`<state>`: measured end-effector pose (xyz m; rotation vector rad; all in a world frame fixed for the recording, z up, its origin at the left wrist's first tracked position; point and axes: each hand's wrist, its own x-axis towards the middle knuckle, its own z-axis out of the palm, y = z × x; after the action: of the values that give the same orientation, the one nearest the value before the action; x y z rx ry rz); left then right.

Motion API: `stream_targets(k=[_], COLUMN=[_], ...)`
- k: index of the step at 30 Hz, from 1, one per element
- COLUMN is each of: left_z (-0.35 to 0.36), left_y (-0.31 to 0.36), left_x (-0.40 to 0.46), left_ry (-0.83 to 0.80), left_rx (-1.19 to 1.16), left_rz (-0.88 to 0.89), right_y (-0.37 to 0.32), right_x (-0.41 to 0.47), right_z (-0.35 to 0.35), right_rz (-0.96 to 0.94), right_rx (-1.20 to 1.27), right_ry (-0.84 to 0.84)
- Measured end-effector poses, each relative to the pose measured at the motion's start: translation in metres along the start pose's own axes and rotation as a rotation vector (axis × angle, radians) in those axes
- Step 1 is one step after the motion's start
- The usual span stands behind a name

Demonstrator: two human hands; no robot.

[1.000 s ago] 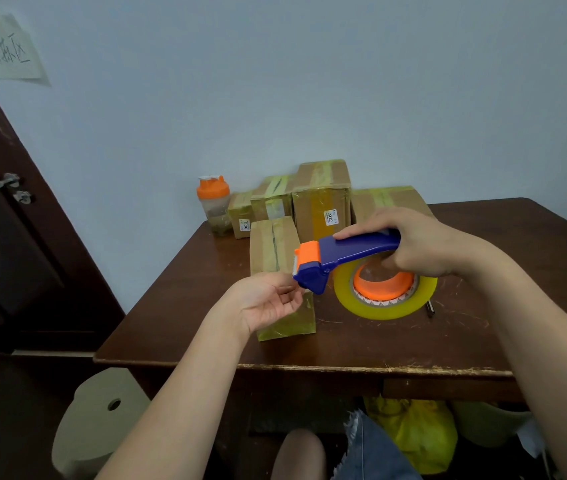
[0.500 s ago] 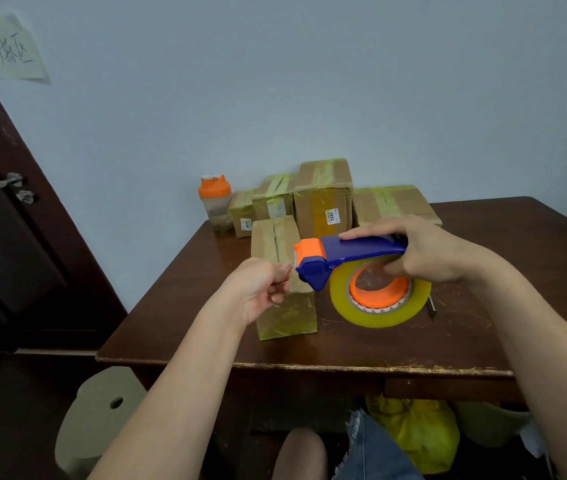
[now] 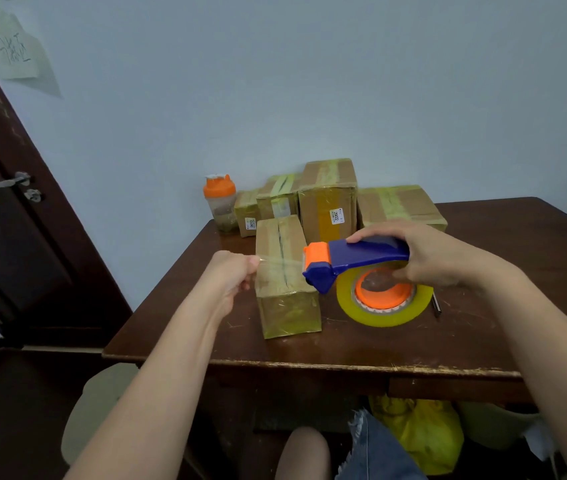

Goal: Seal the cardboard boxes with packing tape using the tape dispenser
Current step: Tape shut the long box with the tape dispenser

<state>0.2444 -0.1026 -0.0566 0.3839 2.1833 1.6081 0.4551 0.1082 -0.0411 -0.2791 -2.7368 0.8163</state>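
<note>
Standing on a dark brown wooden worktop is a tall tape-wrapped cardboard box. Above it, the right hand grips a blue and orange tape dispenser loaded with a yellowish tape roll. The left hand pinches a clear tape strip stretched from it.

Plain home room used for packing, worn dark wooden table against bare pale wall, taped cardboard boxes along its far edge, dark wooden door, handwritten note
</note>
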Motion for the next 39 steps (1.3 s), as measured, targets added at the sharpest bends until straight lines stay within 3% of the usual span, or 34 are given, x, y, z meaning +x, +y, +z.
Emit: stream_targets(k=[9, 16, 22, 31, 36, 39], left_z=[0.020, 0.030, 0.043, 0.054, 0.065, 0.066], left_y=[-0.004, 0.003, 0.014, 0.000, 0.008, 0.010], left_x=[-0.012, -0.008, -0.009, -0.006, -0.020, -0.021], left_ry=[-0.078, -0.055, -0.056, -0.067, -0.117, -0.070], left_rx=[0.038, 0.091, 0.095, 0.050, 0.193, 0.201], left_rz=[0.072, 0.157, 0.189, 0.079, 0.192, 0.241], right_y=[0.019, 0.029, 0.021, 0.031, 0.043, 0.044], right_x=[-0.007, -0.007, 0.003, -0.005, -0.028, -0.034], right_z=[0.031, 0.030, 0.031, 0.037, 0.036, 0.035], right_rz=[0.048, 0.137, 0.173, 0.125, 0.140, 0.103], right_rx=[-0.271, -0.185, -0.290, -0.068, 0.217, 0.232], right_ry=[-0.036, -0.116, -0.108, 0.031, 0.196, 0.209])
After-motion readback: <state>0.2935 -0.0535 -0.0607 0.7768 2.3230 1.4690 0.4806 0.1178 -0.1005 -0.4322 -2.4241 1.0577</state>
